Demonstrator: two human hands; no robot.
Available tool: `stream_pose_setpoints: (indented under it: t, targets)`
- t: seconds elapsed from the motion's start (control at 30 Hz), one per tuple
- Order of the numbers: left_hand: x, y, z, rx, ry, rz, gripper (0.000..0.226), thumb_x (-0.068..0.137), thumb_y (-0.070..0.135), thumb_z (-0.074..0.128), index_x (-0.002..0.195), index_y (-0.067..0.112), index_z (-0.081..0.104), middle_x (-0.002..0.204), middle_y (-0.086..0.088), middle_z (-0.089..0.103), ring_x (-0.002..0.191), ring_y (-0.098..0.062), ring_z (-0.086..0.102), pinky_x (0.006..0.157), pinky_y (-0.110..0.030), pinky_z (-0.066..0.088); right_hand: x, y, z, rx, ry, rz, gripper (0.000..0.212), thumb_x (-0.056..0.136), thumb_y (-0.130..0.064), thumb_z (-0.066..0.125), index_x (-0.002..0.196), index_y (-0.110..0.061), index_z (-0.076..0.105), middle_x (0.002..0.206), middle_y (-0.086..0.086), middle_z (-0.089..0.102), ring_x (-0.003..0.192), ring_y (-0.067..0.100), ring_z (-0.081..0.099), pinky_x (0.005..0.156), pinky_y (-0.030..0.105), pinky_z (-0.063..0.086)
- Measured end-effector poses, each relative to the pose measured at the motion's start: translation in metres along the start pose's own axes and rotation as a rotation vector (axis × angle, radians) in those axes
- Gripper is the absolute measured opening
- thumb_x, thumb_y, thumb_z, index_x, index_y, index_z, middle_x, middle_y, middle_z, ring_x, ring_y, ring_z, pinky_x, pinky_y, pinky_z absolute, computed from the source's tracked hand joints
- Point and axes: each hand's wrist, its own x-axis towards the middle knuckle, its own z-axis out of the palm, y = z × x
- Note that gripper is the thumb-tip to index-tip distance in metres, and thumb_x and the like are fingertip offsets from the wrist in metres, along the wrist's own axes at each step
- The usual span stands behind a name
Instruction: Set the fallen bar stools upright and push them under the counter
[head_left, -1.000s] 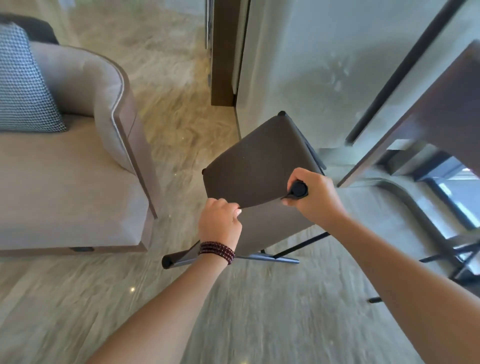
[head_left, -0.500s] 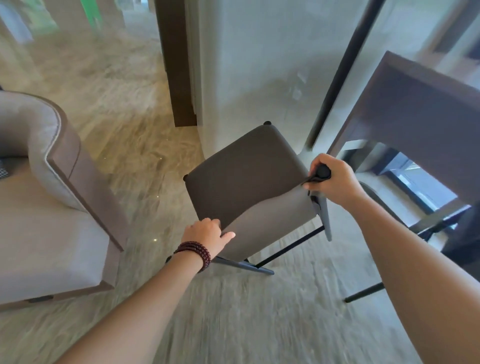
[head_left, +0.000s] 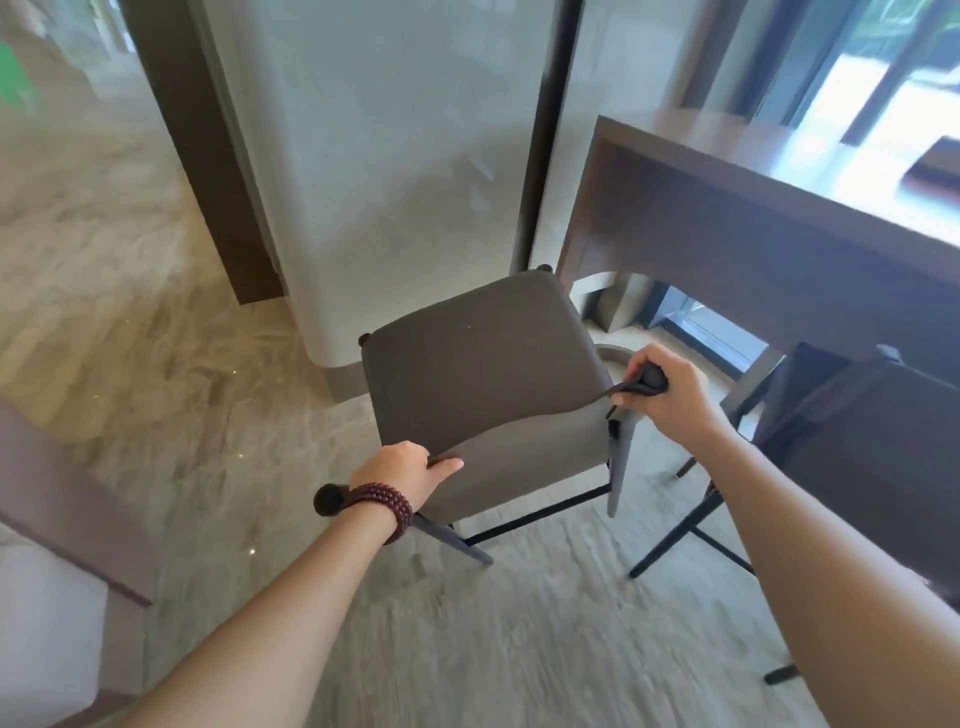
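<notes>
Stool (head_left: 478, 374) stands on the floor (head_left: 467, 649) in front of the person, about upright, seat up. It is between the pale pillar (head_left: 389, 182) and the counter (head_left: 727, 218), and it is not under the counter yet. I can't tell whether all its feet are flat on the floor.

Left hand (head_left: 400, 470) grips the left end of the backrest's top edge, with fingers curled over it and the thumb on the near face. There is a bead bracelet (head_left: 382, 506) at that wrist. Right hand (head_left: 662, 387) is wrapped around the black rounded knob at the backrest's right corner, fingers closed tight on it.

Step in hand, as I judge it: swing the stool right and slide it in under the counter.

- Steer with both hands on the backrest, since a one-handed push would probably twist it.
- Point the seat at the open gap first, then push straight.
- Push low and evenly, because the thin legs may catch on the floor and tip it.
- Watch the second stool (head_left: 857, 441) at right. Its splayed legs are near and could snag.
- The pillar sits just behind the seat's far edge, so leave some room on the turn.
</notes>
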Motion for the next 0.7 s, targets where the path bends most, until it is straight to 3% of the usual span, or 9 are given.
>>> stream_pose_setpoints:
  t: [0.07,0.1,0.17,0.2,0.3,0.4,0.47,0.6,0.7]
  targets:
    - [0.006,0.012,-0.003,0.057,0.066,0.020,0.054,0.086,0.068,0.031,0.078,0.019,0.053,0.070,0.001,0.055,0.069,-0.020,0.057,0.058,-0.026,0.046,-0.006,0.004,-0.014,-0.175,-0.001,0.050,0.025,0.073,-0.018,0.080,0.083,-0.020,0.057,0.090,0.000,0.063,0.087,0.026,0.056,0.076,0.038,0.050]
    - [0.010,0.019,-0.005,0.087,0.099,0.037,0.053,0.087,0.068,0.030,0.078,0.020,0.051,0.071,0.001,0.056,0.071,-0.021,0.059,0.059,-0.026,0.047,-0.008,0.005,-0.021,-0.417,0.012,0.037,0.021,0.076,-0.026,0.078,0.086,-0.022,0.060,0.094,0.001,0.064,0.091,0.026,0.056,0.081,0.040,0.050]
    - [0.019,0.033,-0.009,0.113,0.122,0.070,0.052,0.087,0.068,0.030,0.079,0.020,0.050,0.076,0.000,0.058,0.077,-0.022,0.061,0.061,-0.027,0.047,-0.010,0.000,-0.019,-0.964,0.010,-0.147,0.025,0.079,-0.031,0.074,0.101,-0.024,0.065,0.116,0.005,0.062,0.111,0.029,0.052,0.102,0.050,0.037]
    - [0.023,0.042,-0.011,0.112,0.119,0.081,0.052,0.086,0.068,0.031,0.079,0.020,0.050,0.078,0.000,0.059,0.079,-0.023,0.062,0.061,-0.027,0.046,-0.012,-0.003,-0.010,-1.070,-0.042,-0.246,0.034,0.078,-0.029,0.074,0.111,-0.024,0.064,0.125,0.006,0.059,0.121,0.029,0.048,0.108,0.052,0.027]
    - [0.032,0.066,-0.014,0.116,0.098,0.100,0.052,0.085,0.069,0.033,0.079,0.020,0.050,0.085,-0.003,0.064,0.083,-0.025,0.064,0.064,-0.029,0.046,-0.016,-0.016,0.029,-1.001,-0.218,-0.273,0.042,0.084,-0.042,0.065,0.118,-0.019,0.052,0.115,0.003,0.064,0.115,0.024,0.056,0.103,0.040,0.031]
    - [0.038,0.080,-0.011,0.157,0.142,0.145,0.055,0.084,0.070,0.033,0.081,0.020,0.053,0.082,-0.002,0.064,0.081,-0.024,0.065,0.064,-0.028,0.047,-0.011,-0.010,0.037,-0.980,-0.119,-0.217,0.028,0.094,-0.043,0.052,0.104,-0.018,0.052,0.094,0.000,0.070,0.089,0.025,0.067,0.065,0.033,0.039]
    - [0.040,0.079,-0.008,0.171,0.214,0.183,0.053,0.083,0.071,0.032,0.078,0.022,0.050,0.080,-0.001,0.065,0.080,-0.022,0.065,0.059,-0.025,0.042,-0.013,-0.006,0.034,-0.950,-0.082,-0.169,0.024,0.095,-0.042,0.049,0.098,-0.018,0.054,0.086,-0.001,0.070,0.080,0.025,0.068,0.057,0.030,0.034]
    - [0.045,0.086,-0.005,0.225,0.327,0.319,0.048,0.087,0.067,0.032,0.081,0.023,0.050,0.076,0.002,0.066,0.074,-0.018,0.066,0.057,-0.024,0.036,-0.018,0.009,0.031,-0.932,-0.011,-0.101,0.020,0.095,-0.039,0.050,0.088,-0.021,0.054,0.083,-0.003,0.070,0.080,0.021,0.067,0.064,0.030,0.034]
    - [0.053,0.106,-0.004,0.189,0.337,0.377,0.036,0.091,0.055,0.038,0.083,0.021,0.049,0.080,0.002,0.068,0.077,-0.019,0.065,0.062,-0.026,0.037,-0.012,0.021,0.021,-0.904,0.056,0.001,0.017,0.093,-0.037,0.053,0.091,-0.020,0.056,0.092,-0.002,0.069,0.092,0.023,0.061,0.085,0.033,0.034]
